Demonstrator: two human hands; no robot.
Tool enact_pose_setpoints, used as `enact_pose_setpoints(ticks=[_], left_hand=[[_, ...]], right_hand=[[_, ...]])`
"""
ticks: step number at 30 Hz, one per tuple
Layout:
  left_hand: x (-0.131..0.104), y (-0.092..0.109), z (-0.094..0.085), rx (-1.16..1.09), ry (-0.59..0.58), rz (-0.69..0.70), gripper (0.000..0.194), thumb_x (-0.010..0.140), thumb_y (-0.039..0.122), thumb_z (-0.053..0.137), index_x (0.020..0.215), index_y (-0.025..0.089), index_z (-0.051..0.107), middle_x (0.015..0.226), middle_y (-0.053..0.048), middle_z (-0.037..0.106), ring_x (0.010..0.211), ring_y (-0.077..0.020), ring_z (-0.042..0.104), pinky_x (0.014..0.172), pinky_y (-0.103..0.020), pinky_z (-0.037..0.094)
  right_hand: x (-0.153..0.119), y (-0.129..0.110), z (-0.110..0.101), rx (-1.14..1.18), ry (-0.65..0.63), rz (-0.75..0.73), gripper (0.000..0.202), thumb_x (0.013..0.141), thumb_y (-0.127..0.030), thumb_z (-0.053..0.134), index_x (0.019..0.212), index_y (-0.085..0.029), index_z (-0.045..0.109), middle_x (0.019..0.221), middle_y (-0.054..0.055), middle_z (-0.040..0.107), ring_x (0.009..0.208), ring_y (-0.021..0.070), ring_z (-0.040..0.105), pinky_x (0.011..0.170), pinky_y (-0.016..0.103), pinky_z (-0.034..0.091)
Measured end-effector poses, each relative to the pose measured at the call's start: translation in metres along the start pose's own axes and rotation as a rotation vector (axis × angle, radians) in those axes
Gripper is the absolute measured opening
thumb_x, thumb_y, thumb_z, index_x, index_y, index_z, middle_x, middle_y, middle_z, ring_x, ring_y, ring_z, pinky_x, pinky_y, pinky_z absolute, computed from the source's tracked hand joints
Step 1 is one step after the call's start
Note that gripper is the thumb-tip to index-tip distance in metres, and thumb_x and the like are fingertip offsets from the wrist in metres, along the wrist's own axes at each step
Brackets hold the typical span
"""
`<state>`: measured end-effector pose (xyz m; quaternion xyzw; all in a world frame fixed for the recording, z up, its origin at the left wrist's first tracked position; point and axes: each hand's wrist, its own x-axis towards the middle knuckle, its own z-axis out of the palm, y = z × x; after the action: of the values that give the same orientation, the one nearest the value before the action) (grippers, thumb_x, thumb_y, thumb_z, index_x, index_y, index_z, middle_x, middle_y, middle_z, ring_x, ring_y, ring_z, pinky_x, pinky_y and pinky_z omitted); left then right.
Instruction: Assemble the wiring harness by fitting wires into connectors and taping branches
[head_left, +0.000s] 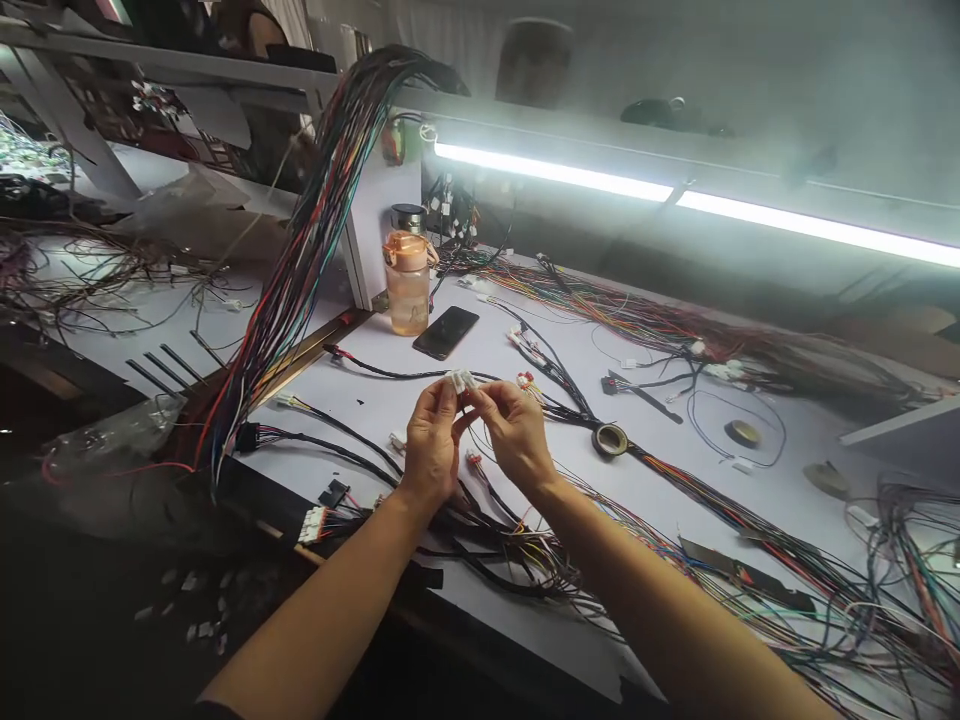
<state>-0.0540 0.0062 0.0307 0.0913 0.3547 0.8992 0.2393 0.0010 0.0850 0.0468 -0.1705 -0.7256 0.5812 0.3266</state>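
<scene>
A small white plastic connector (459,381) sits between the fingertips of both hands, above the middle of the table. My left hand (432,440) pinches its left side between thumb and fingers. From the right, my right hand (517,430) is closed on its other side, with the thumb near the connector. Whether it is one piece or two cannot be made out. Beneath the hands runs a wire harness with black-sleeved branches (345,452). One branch ends in a black connector (247,437), another in a white multi-way connector (312,525).
An orange-lidded bottle (409,285) and a phone (446,332) stand and lie beyond my hands. A tape roll (610,440) rests on the harness. A thick wire bundle (300,250) hangs over the rail at left. Loose wires (637,310) spread along the back under a lamp (555,172).
</scene>
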Motion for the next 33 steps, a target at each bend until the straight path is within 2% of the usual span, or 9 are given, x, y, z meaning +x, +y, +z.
enact_pose_setpoints(ticks=[4, 7, 10, 16, 21, 25, 29, 33], left_hand=[[-0.005, -0.004, 0.001, 0.103, -0.062, 0.099, 0.023, 0.08, 0.034, 0.07, 0.099, 0.021, 0.065, 0.105, -0.004, 0.068, 0.099, -0.015, 0.064, 0.087, -0.028, 0.051], [-0.006, -0.005, 0.0, 0.12, -0.105, 0.109, 0.025, 0.081, 0.033, 0.069, 0.102, 0.021, 0.064, 0.107, -0.005, 0.069, 0.101, -0.0159, 0.064, 0.094, -0.03, 0.048], [-0.007, -0.005, -0.001, 0.112, -0.137, 0.103, 0.024, 0.08, 0.031, 0.071, 0.101, 0.021, 0.065, 0.102, -0.004, 0.07, 0.097, -0.0143, 0.065, 0.092, -0.028, 0.049], [-0.007, -0.004, -0.001, 0.135, -0.134, 0.099, 0.023, 0.077, 0.029, 0.073, 0.098, 0.021, 0.068, 0.098, -0.001, 0.07, 0.092, -0.0121, 0.064, 0.088, -0.025, 0.049], [-0.006, -0.003, 0.0, 0.134, -0.151, 0.015, 0.024, 0.075, 0.029, 0.076, 0.096, 0.02, 0.069, 0.096, -0.001, 0.07, 0.089, -0.0121, 0.065, 0.085, -0.023, 0.05], [-0.01, -0.002, 0.001, 0.23, -0.304, -0.098, 0.03, 0.082, 0.038, 0.068, 0.105, 0.019, 0.069, 0.107, -0.007, 0.07, 0.101, -0.0183, 0.065, 0.092, -0.029, 0.049], [-0.016, -0.003, 0.0, 0.43, -0.421, -0.098, 0.032, 0.082, 0.031, 0.068, 0.111, 0.017, 0.069, 0.115, -0.009, 0.068, 0.113, -0.0221, 0.06, 0.103, -0.032, 0.042], [-0.016, -0.005, 0.001, 0.363, -0.378, -0.144, 0.03, 0.078, 0.027, 0.072, 0.106, 0.017, 0.072, 0.112, -0.008, 0.07, 0.11, -0.0227, 0.062, 0.103, -0.033, 0.043]], right_hand=[[-0.008, 0.0, 0.005, 0.074, 0.048, 0.026, 0.03, 0.083, -0.045, 0.06, 0.084, -0.016, 0.066, 0.077, 0.002, 0.067, 0.069, 0.0134, 0.06, 0.068, 0.026, 0.049], [-0.013, -0.001, 0.003, 0.06, 0.041, 0.025, 0.029, 0.085, -0.044, 0.058, 0.087, -0.017, 0.07, 0.081, 0.002, 0.069, 0.076, 0.015, 0.062, 0.075, 0.028, 0.05], [-0.018, -0.003, -0.002, -0.003, 0.019, -0.02, 0.026, 0.086, -0.04, 0.058, 0.091, -0.018, 0.069, 0.086, 0.003, 0.071, 0.08, 0.0158, 0.063, 0.078, 0.028, 0.05], [-0.023, -0.004, -0.01, -0.111, -0.049, -0.102, 0.022, 0.087, -0.035, 0.057, 0.096, -0.017, 0.068, 0.087, 0.003, 0.07, 0.076, 0.0141, 0.061, 0.074, 0.026, 0.049], [-0.024, -0.007, -0.015, -0.104, -0.102, -0.118, 0.023, 0.089, -0.034, 0.053, 0.085, -0.019, 0.069, 0.075, 0.0, 0.065, 0.07, 0.0133, 0.057, 0.068, 0.025, 0.046], [-0.026, -0.008, -0.023, -0.149, -0.084, -0.152, 0.02, 0.09, -0.029, 0.05, 0.082, -0.018, 0.064, 0.077, 0.001, 0.064, 0.07, 0.0127, 0.056, 0.067, 0.024, 0.044], [-0.03, -0.005, -0.036, -0.384, -0.038, -0.225, 0.017, 0.09, -0.023, 0.047, 0.079, -0.018, 0.059, 0.076, 0.003, 0.062, 0.071, 0.0144, 0.053, 0.07, 0.027, 0.04], [-0.031, -0.005, -0.04, -0.55, -0.115, -0.265, 0.019, 0.088, -0.017, 0.046, 0.07, -0.018, 0.051, 0.072, 0.003, 0.059, 0.069, 0.0143, 0.049, 0.068, 0.026, 0.037]])
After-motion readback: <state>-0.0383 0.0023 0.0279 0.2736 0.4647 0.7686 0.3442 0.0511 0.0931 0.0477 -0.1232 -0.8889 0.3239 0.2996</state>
